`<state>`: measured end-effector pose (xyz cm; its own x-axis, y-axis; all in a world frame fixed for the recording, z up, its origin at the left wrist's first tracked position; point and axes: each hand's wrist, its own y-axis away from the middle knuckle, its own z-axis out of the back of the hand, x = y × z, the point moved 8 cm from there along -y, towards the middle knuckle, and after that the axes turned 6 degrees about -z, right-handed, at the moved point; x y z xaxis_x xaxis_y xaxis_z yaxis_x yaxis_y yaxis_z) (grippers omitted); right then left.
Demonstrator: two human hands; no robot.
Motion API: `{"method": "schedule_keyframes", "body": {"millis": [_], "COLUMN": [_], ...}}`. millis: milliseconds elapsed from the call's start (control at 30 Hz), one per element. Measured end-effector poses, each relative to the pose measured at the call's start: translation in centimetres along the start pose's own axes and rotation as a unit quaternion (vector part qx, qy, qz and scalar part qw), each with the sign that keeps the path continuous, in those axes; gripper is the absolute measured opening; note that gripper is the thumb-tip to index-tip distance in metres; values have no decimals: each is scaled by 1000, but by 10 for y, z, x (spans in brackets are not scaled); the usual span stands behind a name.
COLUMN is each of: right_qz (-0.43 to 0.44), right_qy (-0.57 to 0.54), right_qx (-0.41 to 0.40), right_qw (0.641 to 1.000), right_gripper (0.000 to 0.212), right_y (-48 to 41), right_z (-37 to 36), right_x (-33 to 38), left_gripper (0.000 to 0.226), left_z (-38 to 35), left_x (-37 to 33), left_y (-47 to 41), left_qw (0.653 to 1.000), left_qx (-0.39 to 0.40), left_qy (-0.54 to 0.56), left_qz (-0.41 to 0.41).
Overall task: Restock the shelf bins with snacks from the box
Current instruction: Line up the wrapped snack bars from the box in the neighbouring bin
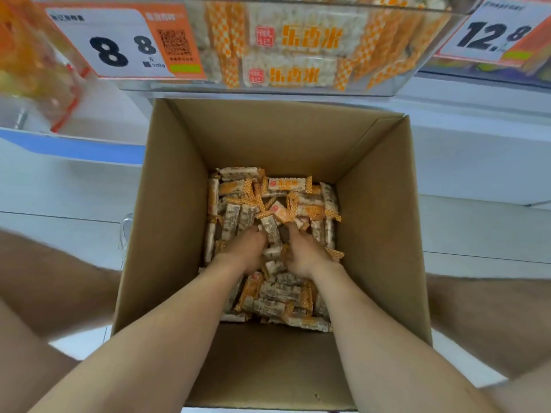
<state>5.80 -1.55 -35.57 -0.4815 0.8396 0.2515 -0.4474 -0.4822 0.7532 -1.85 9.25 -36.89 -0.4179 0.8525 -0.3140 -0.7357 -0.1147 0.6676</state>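
Both arms reach deep into the open brown cardboard box point(185, 180), which stands on the floor directly below the clear plastic shelf bin point(298, 49) already stocked with the same orange-and-white wrapped snack bars. The loose orange-and-white checked snack bars point(286, 186) lie in a jumbled layer across the bottom of the box. The left hand point(246, 248) and the right hand point(302, 251) sit side by side near the middle of that layer, fingers pushed down among the wrappers; the fingertips are buried, so I cannot tell whether they are curled shut on bars or spread loose.

The step looks like gathering a double handful. To do it well, the hands should scoop toward each other from beneath and cup the bars between the palms. They should then lift straight up, clear of the box walls, so that slippery wrappers do not spill before reaching the bin above.
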Motion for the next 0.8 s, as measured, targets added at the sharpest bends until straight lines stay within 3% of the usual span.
{"method": "schedule_keyframes", "body": {"millis": [133,300,400,500,700,800], "right_qz": [14,25,37,22,10,54], "right_qy": [139,173,108,-7,-159,-174], "right_qx": [5,-26,-63,-67,-155,-220], "right_qw": [990,984,991,997,975,958], "right_gripper": [91,44,26,36,36,21], "right_y": [-1,-10,-5,1,31,63], "right_z": [-19,-18,1,16,58,93], "right_x": [5,10,11,10,14,28], "left_gripper": [37,64,53,39,43,46], "left_z": [10,22,29,41,84,114], "left_x": [26,52,50,42,20,11], "left_y": [16,33,37,42,64,84], "left_qw": [994,987,981,967,958,955], "left_qx": [-57,-55,-46,-61,-116,-168], "left_qy": [73,88,140,219,258,245], "left_qz": [50,124,127,112,53,6]}}
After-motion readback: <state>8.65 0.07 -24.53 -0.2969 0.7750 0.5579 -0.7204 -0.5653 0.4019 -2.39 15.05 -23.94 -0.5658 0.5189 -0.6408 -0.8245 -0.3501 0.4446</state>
